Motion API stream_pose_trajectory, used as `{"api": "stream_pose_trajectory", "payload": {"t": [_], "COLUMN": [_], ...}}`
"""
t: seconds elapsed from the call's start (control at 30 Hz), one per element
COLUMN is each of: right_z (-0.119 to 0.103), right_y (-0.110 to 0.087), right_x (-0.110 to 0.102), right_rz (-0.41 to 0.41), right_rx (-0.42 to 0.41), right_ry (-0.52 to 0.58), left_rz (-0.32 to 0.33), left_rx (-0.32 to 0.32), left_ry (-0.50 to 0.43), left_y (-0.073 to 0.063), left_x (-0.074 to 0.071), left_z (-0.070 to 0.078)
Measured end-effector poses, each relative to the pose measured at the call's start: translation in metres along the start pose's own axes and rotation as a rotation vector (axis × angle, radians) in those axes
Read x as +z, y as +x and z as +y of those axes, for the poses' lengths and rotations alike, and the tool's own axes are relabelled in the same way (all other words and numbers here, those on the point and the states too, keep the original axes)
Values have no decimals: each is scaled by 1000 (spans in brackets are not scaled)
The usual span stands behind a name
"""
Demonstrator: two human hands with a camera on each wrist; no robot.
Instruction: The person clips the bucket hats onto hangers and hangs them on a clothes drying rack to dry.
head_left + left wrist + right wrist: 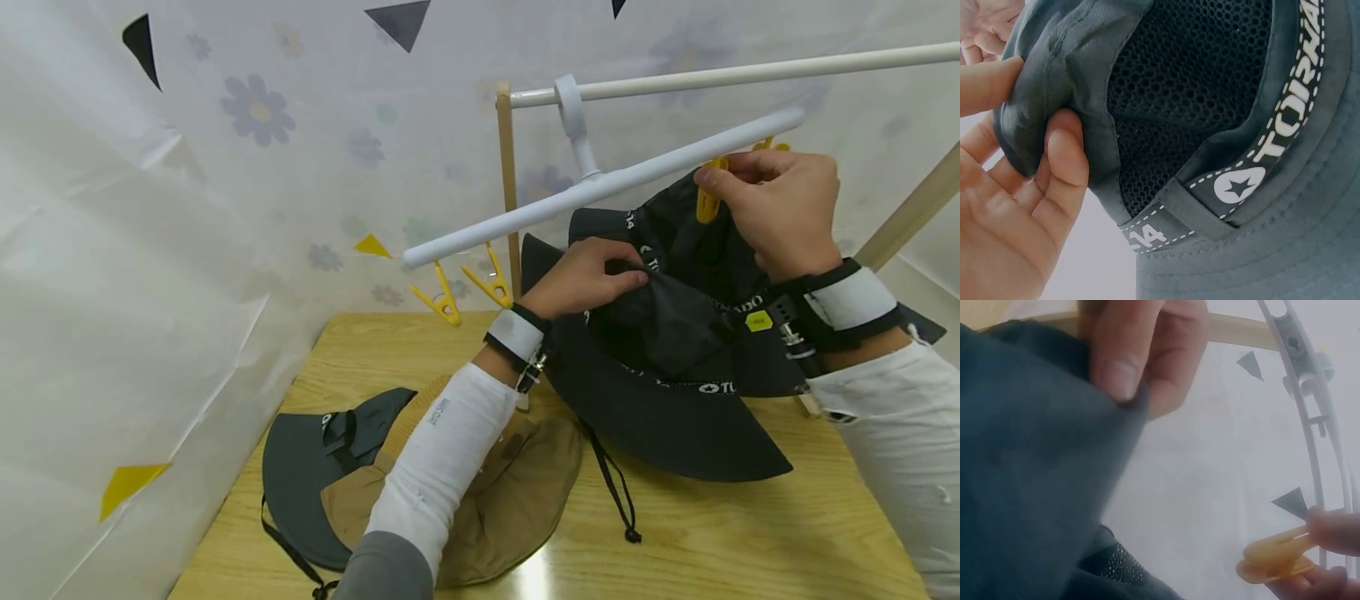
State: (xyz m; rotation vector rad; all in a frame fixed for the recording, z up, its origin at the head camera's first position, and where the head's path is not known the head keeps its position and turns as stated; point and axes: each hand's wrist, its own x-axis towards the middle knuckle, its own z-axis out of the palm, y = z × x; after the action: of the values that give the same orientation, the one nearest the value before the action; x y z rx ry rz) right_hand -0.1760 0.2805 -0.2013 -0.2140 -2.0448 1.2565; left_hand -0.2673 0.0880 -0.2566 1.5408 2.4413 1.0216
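Note:
My left hand [588,275] pinches the crown fabric of a dark bucket hat [675,437], also seen in the left wrist view with its mesh panel [1191,81] and lettered band [1285,125]. Up on the right, my right hand [787,204] pinches a yellow clip [710,192] under the white hanger [600,190]. In the right wrist view this clip [1275,556] sits between thumb and fingers, apart from the fabric [1035,444] in my left hand. Another dark hat [675,225] is behind the first, just below the hanger.
The hanger hooks over a white rail [735,79] on a wooden post [507,167]. Two more yellow clips [442,296] dangle at its lower left end. A brown hat [525,500] and a dark grey hat [296,483] lie on the wooden table [360,350].

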Motion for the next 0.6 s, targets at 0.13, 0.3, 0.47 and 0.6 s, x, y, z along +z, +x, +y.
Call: {"api": "stream_pose_trajectory", "payload": {"t": [0.13,0.3,0.47,0.6], "right_z": [0,1,0,-1], "right_y": [-1,-1,-2,-3], "right_x": [0,2,5,6], "right_rz": [16,25,20,17], "right_rx": [3,7,5,2], "right_ry": [49,77,86,80], "left_rz": [18,43,50,58], "left_rx": [-13,-36,-43,-38], "left_ry": [-31,-40,-68,-79], "left_y": [2,5,5,4], "left_x": [2,4,5,4], "left_z": [1,-1,-2,0]}}
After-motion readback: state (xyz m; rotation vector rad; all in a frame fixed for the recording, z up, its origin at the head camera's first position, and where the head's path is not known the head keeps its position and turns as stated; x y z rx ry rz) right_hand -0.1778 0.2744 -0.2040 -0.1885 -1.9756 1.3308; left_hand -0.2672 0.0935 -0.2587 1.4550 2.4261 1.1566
